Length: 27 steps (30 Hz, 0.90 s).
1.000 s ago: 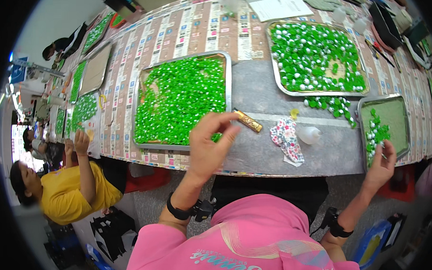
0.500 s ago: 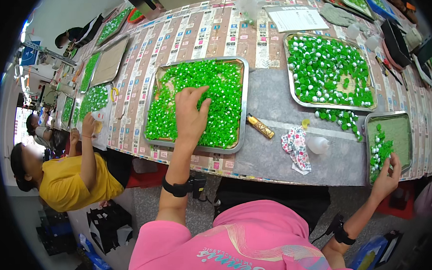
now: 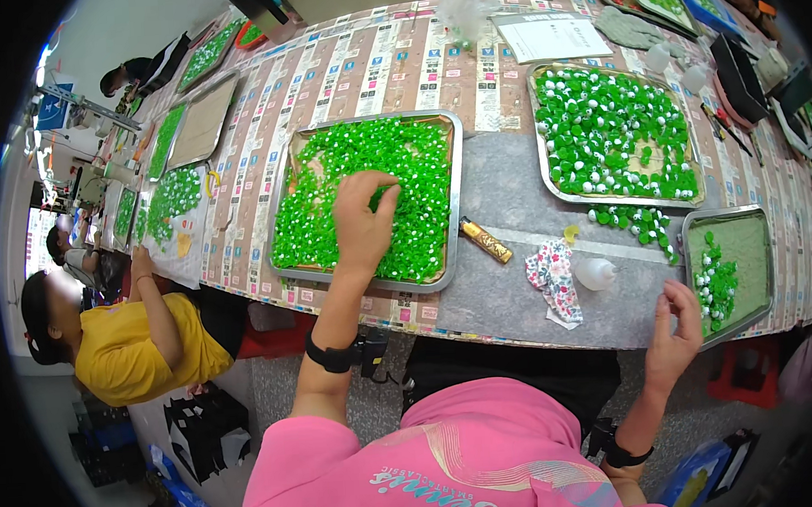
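My left hand (image 3: 362, 228) is over a metal tray (image 3: 459, 159) packed with small green plastic pieces (image 3: 331, 225) with white dots. Its thumb and index finger are bent close together among the pieces; what they hold, if anything, is too small to make out. My right hand (image 3: 673, 336) is raised at the table's front edge, left of a smaller metal tray (image 3: 753, 263). Its thumb and fingers are apart, with nothing visible between them. A cluster of green and white pieces (image 3: 716, 279) lies on the left side of that smaller tray.
A third tray (image 3: 549, 186) of green and white ball-like pieces stands behind, with loose pieces (image 3: 639, 223) at its front. A gold-and-black tube (image 3: 486, 240), a floral cloth (image 3: 554, 278) and a white bottle (image 3: 596, 274) lie between. A person in yellow (image 3: 144, 345) sits at left.
My right hand has moved left, away from the cluster in the smaller tray. On my left hand, thumb and index finger have come closer together over the big tray.
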Tool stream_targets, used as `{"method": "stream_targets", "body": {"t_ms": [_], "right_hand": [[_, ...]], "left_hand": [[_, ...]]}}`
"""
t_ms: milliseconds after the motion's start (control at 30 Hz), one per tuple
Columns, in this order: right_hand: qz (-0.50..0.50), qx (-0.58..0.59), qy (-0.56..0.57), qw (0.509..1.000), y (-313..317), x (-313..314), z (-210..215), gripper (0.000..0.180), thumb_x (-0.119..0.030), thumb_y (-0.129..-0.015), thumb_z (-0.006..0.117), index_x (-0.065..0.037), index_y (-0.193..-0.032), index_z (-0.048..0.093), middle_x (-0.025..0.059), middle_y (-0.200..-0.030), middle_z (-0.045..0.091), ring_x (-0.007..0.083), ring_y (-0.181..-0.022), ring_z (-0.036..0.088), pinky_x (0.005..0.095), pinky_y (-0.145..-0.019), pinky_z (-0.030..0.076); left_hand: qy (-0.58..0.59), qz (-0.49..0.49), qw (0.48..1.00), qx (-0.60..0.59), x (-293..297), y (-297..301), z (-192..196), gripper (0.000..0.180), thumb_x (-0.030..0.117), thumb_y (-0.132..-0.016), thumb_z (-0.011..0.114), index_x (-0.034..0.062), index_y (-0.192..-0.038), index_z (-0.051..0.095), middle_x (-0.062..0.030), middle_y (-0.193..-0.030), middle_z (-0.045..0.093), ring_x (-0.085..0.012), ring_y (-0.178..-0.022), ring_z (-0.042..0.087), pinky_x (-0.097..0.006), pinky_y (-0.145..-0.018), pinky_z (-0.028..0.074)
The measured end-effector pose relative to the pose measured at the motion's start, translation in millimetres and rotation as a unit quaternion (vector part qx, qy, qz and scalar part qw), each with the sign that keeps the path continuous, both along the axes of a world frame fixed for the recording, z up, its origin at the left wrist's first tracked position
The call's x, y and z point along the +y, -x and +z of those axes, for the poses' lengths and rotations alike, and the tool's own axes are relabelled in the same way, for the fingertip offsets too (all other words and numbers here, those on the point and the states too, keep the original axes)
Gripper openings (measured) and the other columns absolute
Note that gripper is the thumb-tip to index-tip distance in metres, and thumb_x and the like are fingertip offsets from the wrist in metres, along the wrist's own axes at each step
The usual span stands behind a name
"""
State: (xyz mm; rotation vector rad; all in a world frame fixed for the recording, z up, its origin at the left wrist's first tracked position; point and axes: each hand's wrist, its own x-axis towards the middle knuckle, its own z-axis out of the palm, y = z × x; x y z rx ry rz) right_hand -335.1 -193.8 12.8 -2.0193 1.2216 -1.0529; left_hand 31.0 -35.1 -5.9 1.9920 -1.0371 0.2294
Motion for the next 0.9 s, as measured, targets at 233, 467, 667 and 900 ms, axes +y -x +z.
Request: {"method": "stream_targets", "body": {"t_ms": [233,467,667,900], "right_hand": [[0.077,0.026,-0.084,0.993,-40.0,15.4,-3.9,0.057,0.000,-0.069,0.070,-0.006,-0.123,0.052,0.0094,-0.115,0.058,0.0223,-0.106,0.055,0.0338,-0.087,0.042],[0.141,-0.045,-0.128,0.981,-57.7,10.9,-29.1,0.042,-0.006,-0.073,0.071,-0.001,-0.112,0.058,0.0092,-0.097,0.061,0.0198,-0.087,0.058,0.0293,-0.078,0.045],[0.201,-0.090,-0.134,0.966,-37.6,24.2,-7.8,0.042,-0.014,-0.076,0.072,0.000,-0.112,0.057,0.0080,-0.092,0.058,0.0194,-0.083,0.056,0.0292,-0.075,0.044],[0.133,-0.208,-0.304,0.920,-18.9,40.1,11.0,0.044,-0.017,-0.067,0.082,-0.002,-0.101,0.059,0.0029,-0.090,0.055,0.0123,-0.078,0.055,0.0242,-0.071,0.045]], "left_hand": [[0.121,-0.102,0.917,0.365,7.9,45.5,19.4,0.011,0.001,-0.084,0.061,-0.0005,-0.095,0.063,-0.0045,-0.091,0.063,-0.0117,-0.084,0.060,-0.024,-0.077,0.047],[0.115,-0.201,0.785,0.575,-0.8,106.5,23.4,0.021,0.004,-0.086,0.061,-0.0002,-0.106,0.061,-0.0049,-0.096,0.062,-0.0138,-0.083,0.061,-0.025,-0.077,0.050],[0.078,-0.212,0.754,0.617,-5.4,133.1,5.6,0.017,0.002,-0.084,0.063,-0.0006,-0.100,0.062,-0.0079,-0.091,0.064,-0.0141,-0.079,0.063,-0.025,-0.072,0.052],[0.043,-0.228,0.751,0.618,-10.5,146.0,-2.9,0.015,0.000,-0.082,0.064,-0.0011,-0.097,0.063,-0.0076,-0.092,0.064,-0.0145,-0.081,0.063,-0.026,-0.075,0.052]]}}
